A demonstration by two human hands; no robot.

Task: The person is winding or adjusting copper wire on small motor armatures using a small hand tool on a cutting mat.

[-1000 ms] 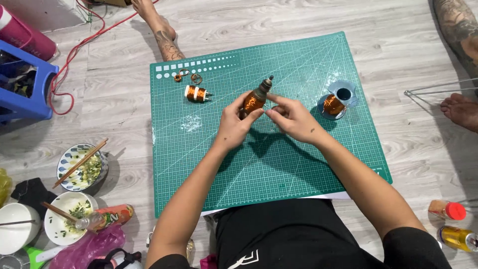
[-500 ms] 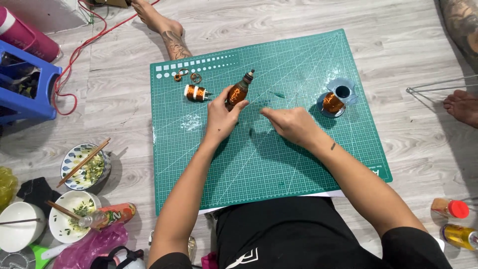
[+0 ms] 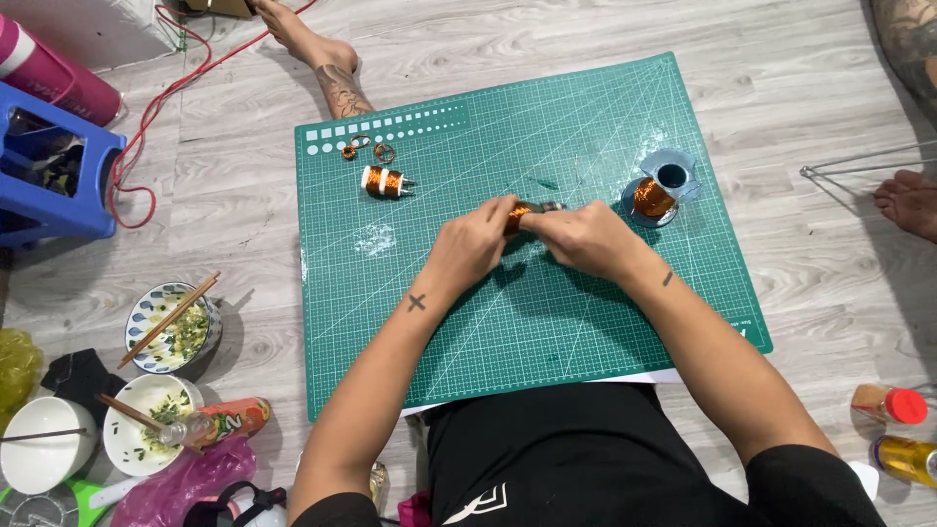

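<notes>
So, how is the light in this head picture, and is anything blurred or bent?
Head view: soft, even light; the forearms throw faint shadows on the green cutting mat. The left hand and right hand look slightly soft around the copper coil. No strong glare, only a pale smear on the mat. The mat's edges look somewhat skewed by the wide lens.

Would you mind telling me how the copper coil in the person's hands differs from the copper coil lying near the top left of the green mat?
The held coil is gripped between the left hand and right hand and mostly hidden; the loose coil lies untouched and fully visible on the green mat. The held coil sits near the mat's middle; the loose coil sits by small rings at the upper left. The loose coil shows white ends; the held coil shows a dark tip. Both are wound with copper-coloured wire.
</notes>
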